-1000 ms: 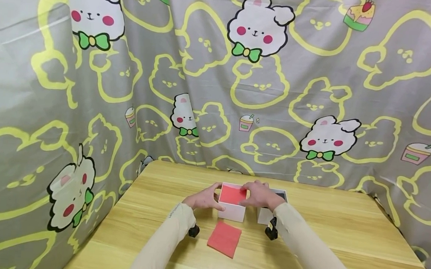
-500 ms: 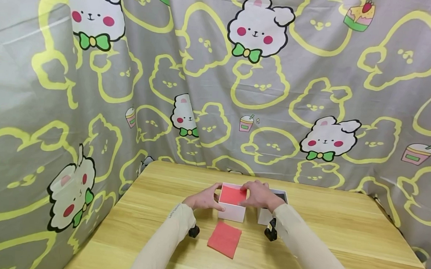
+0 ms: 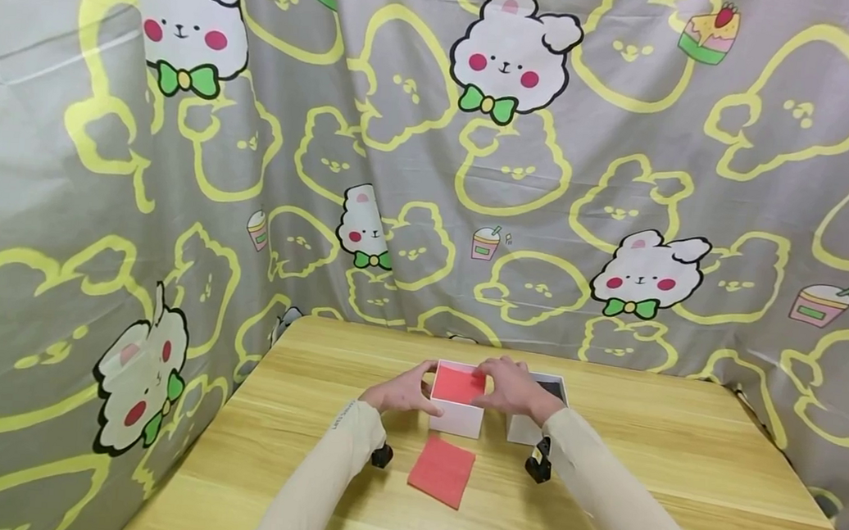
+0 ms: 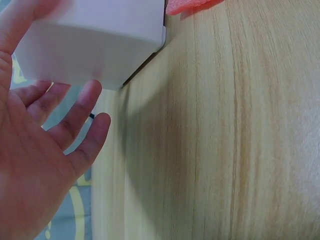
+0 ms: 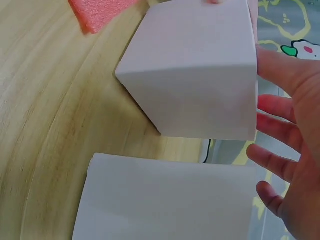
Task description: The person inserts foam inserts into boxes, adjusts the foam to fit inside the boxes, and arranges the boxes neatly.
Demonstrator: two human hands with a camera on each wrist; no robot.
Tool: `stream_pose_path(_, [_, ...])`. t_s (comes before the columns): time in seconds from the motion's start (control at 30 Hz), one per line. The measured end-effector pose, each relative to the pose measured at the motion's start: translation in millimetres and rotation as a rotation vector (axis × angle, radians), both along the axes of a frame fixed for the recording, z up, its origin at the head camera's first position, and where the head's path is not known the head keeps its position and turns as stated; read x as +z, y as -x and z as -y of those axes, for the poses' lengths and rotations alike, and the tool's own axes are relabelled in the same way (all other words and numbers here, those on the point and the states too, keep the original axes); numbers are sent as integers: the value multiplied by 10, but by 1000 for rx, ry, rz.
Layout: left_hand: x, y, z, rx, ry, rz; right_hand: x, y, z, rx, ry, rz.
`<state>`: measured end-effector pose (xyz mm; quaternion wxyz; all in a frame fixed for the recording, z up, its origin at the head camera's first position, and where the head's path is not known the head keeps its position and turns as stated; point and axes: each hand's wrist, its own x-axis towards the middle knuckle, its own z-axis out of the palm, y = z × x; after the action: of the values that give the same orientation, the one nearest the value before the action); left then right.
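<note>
A white open-topped box [image 3: 456, 419] stands upright on the table, with a red sheet [image 3: 456, 382] lying inside near its rim. My left hand [image 3: 402, 391] holds the box at its left side, thumb on the front face and fingers toward the back. Over the right rim reaches my right hand [image 3: 510, 386], thumb and forefinger spread apart on the sheet's right part; their tips are hidden from the right wrist view. Its last two fingers [image 5: 272, 162] hang outside the box, loosely bent. Another red, sponge-like sheet [image 3: 443, 472] lies flat in front of the box.
Just right of the first box stands a second white box [image 3: 524, 430] with something dark [image 3: 553, 387] inside, partly covered by the right hand and arm. The wooden table [image 3: 647, 461] meets a patterned curtain [image 3: 417, 166] at the back and left.
My right wrist has shifted very slightly to the right and toward me. Both hands stay at the box, and the boxes and sheets look unmoved.
</note>
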<state>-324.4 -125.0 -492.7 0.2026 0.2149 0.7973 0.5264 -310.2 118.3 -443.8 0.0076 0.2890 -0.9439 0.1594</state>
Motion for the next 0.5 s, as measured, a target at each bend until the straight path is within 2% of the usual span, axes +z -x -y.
stream_pose_path(0.2, [6,-3,-2,4,6,5,57,-96,-26,27,11,-20])
stream_pose_path(0.5, [-1,8,-7,-3,10,0,113,-350,-75,127,67,-67])
